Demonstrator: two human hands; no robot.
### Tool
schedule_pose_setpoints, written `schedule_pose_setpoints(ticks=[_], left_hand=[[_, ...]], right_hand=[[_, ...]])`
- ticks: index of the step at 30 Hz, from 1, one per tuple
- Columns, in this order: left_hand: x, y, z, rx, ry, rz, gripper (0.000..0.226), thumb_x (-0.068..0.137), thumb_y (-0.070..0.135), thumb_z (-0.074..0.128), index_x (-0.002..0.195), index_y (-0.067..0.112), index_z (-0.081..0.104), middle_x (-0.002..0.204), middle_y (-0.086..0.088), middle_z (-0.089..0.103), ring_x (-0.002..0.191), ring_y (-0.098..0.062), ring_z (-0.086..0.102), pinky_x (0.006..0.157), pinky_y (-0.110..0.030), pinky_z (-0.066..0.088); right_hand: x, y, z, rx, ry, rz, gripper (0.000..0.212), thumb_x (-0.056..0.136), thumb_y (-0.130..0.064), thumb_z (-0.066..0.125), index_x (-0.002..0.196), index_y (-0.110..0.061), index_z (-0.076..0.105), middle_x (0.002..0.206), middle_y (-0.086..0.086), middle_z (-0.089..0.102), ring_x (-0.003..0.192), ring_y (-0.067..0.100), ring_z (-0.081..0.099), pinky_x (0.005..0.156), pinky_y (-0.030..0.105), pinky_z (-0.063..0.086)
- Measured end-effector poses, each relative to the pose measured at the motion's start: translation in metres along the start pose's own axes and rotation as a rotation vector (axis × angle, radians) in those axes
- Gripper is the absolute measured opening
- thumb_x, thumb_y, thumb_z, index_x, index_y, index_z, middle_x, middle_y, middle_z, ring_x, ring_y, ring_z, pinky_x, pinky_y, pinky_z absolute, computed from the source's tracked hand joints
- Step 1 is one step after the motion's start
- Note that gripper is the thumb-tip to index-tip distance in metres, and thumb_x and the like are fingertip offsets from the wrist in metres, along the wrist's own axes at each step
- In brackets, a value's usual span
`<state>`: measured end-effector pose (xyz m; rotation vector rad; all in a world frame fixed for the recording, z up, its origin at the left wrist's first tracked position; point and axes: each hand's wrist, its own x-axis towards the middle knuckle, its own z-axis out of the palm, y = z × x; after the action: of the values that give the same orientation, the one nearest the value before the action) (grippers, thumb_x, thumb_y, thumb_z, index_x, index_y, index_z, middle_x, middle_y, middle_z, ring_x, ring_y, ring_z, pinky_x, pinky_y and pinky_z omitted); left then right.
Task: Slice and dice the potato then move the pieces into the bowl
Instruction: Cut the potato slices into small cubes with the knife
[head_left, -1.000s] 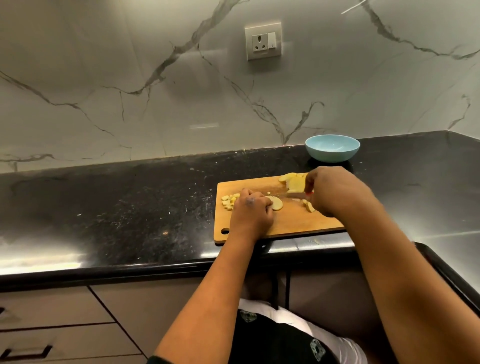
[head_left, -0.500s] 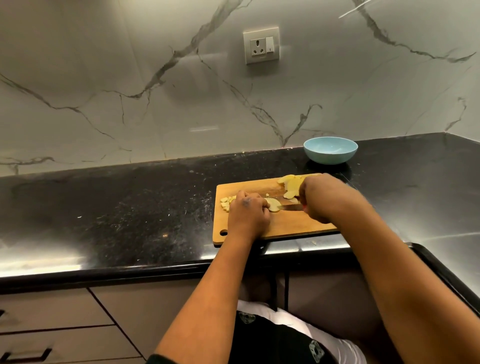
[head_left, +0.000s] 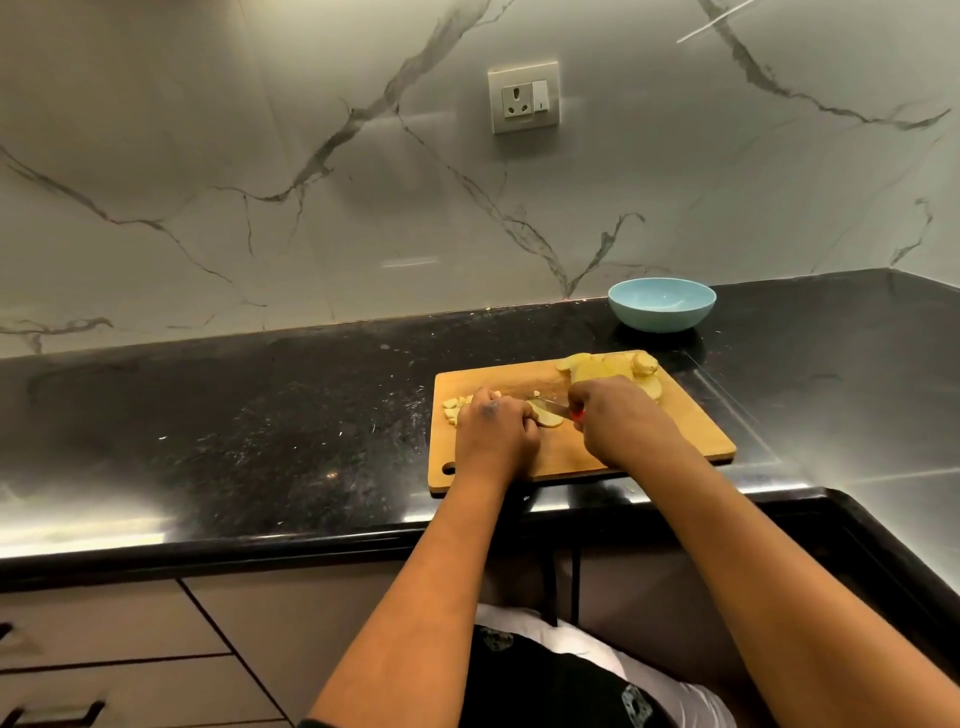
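Between the two hands, at the near middle of the wooden cutting board (head_left: 670, 441), lies the potato slice (head_left: 549, 417) now being diced. The left hand (head_left: 493, 431) is curled over it, fingertips bent down and pressing on the slice's left part. The right hand (head_left: 618, 421) is closed round the red handle of a knife (head_left: 550, 405), whose blade reaches leftward over the slice toward the left fingertips.

Just left of the left fingers sits a small heap of diced pieces (head_left: 453, 408). Beyond the right knuckles, at the board's far edge, more uncut slices (head_left: 608, 370) lie overlapping. Farther still, past the board on the black counter (head_left: 260, 415), stands the blue bowl (head_left: 661, 304), which looks empty.

Raw potato is likely firm and brittle under the blade, but its cut faces are wet and starchy, so a thin slice may skate on the board. It seems best pinned flat from above with tucked fingertips kept clear of the edge. The dice are light and small and probably cling; scooping them together should serve better than pinching each one.
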<state>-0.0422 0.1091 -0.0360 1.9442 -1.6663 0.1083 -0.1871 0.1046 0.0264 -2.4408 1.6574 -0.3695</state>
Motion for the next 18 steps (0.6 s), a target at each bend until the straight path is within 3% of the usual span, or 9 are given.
schedule_pose_setpoints(ticks=[6,9,13,18], left_hand=[[0.001,-0.003,0.004,-0.001,0.015,0.008,0.03,0.092,0.022,0.048,0.103,0.022,0.076,0.1,0.002,0.072,0.101,-0.019,0.049,0.088,-0.037,0.042],[-0.001,-0.003,0.003,-0.005,0.034,0.033,0.029,0.091,0.02,0.049,0.101,0.02,0.077,0.101,0.003,0.073,0.102,-0.019,0.049,0.089,-0.038,0.042],[-0.001,-0.003,0.003,-0.002,0.036,0.039,0.029,0.091,0.019,0.049,0.102,0.018,0.077,0.102,0.002,0.073,0.102,-0.02,0.049,0.091,-0.038,0.044],[0.0,-0.002,0.002,0.032,0.002,0.028,0.029,0.091,0.022,0.05,0.1,0.02,0.076,0.105,0.002,0.071,0.105,-0.02,0.048,0.089,-0.037,0.04]], right_hand=[[-0.009,0.007,-0.046,-0.228,-0.218,0.067,0.04,0.085,-0.008,0.07,0.123,-0.015,0.062,0.114,0.007,0.062,0.102,0.023,0.06,0.095,0.036,0.052],[-0.015,0.011,-0.053,-0.236,-0.16,0.053,0.038,0.084,-0.01,0.072,0.12,-0.018,0.063,0.111,0.006,0.062,0.099,0.022,0.06,0.094,0.036,0.053],[-0.013,0.003,-0.03,-0.051,0.014,0.037,0.034,0.085,-0.008,0.07,0.116,-0.023,0.063,0.104,0.004,0.063,0.088,0.019,0.06,0.082,0.033,0.056],[-0.007,-0.003,0.004,0.035,0.026,0.011,0.027,0.09,-0.006,0.062,0.111,-0.023,0.064,0.102,0.004,0.061,0.083,0.018,0.059,0.077,0.031,0.056]])
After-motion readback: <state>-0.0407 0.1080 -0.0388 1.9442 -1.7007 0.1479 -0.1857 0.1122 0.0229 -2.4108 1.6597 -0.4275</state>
